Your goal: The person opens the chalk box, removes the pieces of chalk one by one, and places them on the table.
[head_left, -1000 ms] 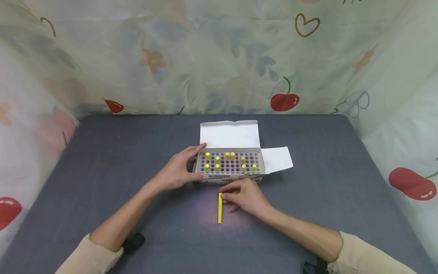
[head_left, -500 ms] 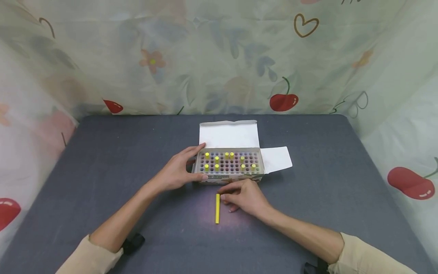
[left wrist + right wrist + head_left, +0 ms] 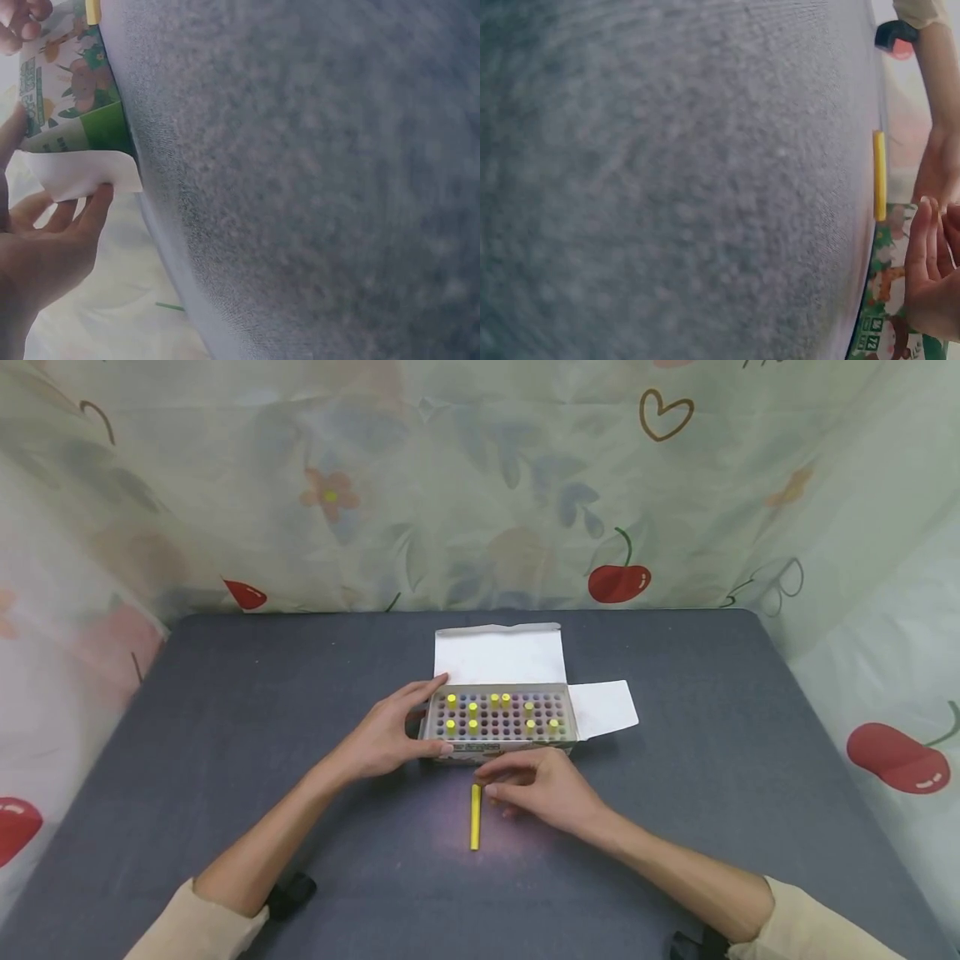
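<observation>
Yellow stick (image 3: 475, 817), slightly farther left than before

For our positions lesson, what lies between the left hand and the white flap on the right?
The open box, yellow sticks in its holes, in the head view.

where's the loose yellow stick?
In the head view, below centre, the loose yellow stick lies on the grey table, on the near side of the open box, its far end beside the right hand.
</observation>
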### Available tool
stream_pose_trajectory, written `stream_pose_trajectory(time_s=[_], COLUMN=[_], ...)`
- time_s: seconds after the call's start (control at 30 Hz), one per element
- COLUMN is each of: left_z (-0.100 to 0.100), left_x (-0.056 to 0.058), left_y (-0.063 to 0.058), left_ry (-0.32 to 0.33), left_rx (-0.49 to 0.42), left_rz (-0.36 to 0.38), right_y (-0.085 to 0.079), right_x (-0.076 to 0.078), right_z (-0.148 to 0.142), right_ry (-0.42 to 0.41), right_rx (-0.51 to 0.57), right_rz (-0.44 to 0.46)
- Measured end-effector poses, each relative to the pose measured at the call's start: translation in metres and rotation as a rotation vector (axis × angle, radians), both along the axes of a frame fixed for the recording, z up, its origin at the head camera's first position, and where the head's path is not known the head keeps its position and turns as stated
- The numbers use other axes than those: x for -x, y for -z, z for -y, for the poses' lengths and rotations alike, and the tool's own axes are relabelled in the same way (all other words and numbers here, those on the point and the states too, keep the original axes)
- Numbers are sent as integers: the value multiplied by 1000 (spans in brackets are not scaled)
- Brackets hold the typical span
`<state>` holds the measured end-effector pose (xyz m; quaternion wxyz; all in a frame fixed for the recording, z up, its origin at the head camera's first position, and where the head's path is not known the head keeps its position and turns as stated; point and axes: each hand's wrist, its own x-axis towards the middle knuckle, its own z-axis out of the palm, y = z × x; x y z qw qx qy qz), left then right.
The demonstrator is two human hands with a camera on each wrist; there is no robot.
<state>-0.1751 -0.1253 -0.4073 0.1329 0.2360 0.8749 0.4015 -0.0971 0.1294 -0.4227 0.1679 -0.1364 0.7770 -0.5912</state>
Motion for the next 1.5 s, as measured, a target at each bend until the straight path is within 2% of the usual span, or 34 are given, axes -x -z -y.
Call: stream_pose_trajectory(time_s=[0.1,0.47,0.63,0.87,1.23,1.5], left_z=[0,0,2,2,2,1], left_x=[0,-1,-1,0,0,0], left_y=[0,-1,-1,0,0,1], left_ry=[-7,7,14,4,-14,-19], left_rx=[4,-40,-51,-74,-114,-122], left_rz=[2,0,-4,22,52,52], right_y=[-4,-28,-38,-50,-48,-43], right_x=[1,11,18,28,38,36], right_z=[-3,-21,-33,-52,-74,-79], right_ry=[-23,16,58,108,195,196], right_rx=[52,62,15,-5,-118,-197], right_rz=[-23,-109,-176,-195,-188,-197])
